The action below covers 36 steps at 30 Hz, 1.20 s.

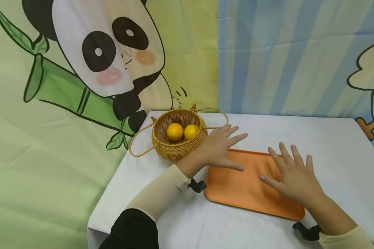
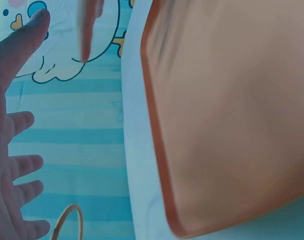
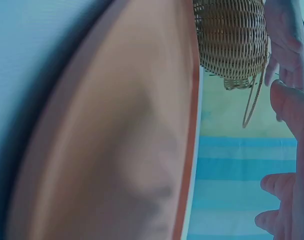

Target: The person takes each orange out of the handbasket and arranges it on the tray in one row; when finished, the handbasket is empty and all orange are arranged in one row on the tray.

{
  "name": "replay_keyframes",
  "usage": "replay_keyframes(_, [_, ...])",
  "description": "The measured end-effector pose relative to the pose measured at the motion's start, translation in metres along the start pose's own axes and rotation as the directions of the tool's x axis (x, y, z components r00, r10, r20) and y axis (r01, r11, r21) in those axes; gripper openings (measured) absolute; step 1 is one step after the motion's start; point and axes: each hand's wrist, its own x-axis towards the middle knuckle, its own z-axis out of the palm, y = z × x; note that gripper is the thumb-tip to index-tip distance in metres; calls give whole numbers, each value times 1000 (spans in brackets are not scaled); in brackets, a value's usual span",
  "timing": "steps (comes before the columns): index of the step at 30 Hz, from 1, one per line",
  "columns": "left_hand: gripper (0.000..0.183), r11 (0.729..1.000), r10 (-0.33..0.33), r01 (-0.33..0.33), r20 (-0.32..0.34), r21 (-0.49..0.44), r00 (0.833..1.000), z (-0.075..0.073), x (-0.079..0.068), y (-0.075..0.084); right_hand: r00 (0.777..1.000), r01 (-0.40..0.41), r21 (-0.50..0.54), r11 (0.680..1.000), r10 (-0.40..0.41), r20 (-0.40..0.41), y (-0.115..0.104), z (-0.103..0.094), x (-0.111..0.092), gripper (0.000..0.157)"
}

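My left hand hovers with fingers spread, between a wicker basket and an orange tray. Over the tray's right part is my right hand, its fingers also spread and holding nothing. The woven basket stands at the back left of the table, its two loop handles folded outward. Inside it lie two round orange fruits, one orange at the left and another orange at the right. In the left wrist view the tray fills the right side; in the right wrist view the basket appears beyond it.
A white cloth covers the table. Behind it hangs a printed curtain with a panda and blue stripes. A black wrist mount sits under the left wrist, and another black mount is at the right wrist.
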Motion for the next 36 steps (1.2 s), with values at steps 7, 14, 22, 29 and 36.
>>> replay_keyframes(7, [117, 1000, -20, 20, -8, -18, 1000, -17, -4, -18, 999, 1, 25, 1000, -2, 45, -1, 10, -10, 112])
replay_keyframes(14, [112, 993, -68, 63, -54, -100, 996, -35, -5, -38, 996, 21, 38, 999, -24, 85, 8, 18, -29, 109])
replay_keyframes(22, [108, 959, -163, 146, -49, -244, 985, -48, -10, -60, 994, 35, 73, 997, -42, 99, 16, 21, -45, 107])
replay_keyframes(29, [100, 920, -205, 181, -33, -348, 978, -57, -20, -82, 988, 26, 91, 995, -39, 147, 17, 27, -52, 107])
replay_keyframes(36, [87, 872, -177, 171, 30, -460, 984, -62, -25, -107, 982, -11, 112, 994, -11, 190, 23, 36, -59, 105])
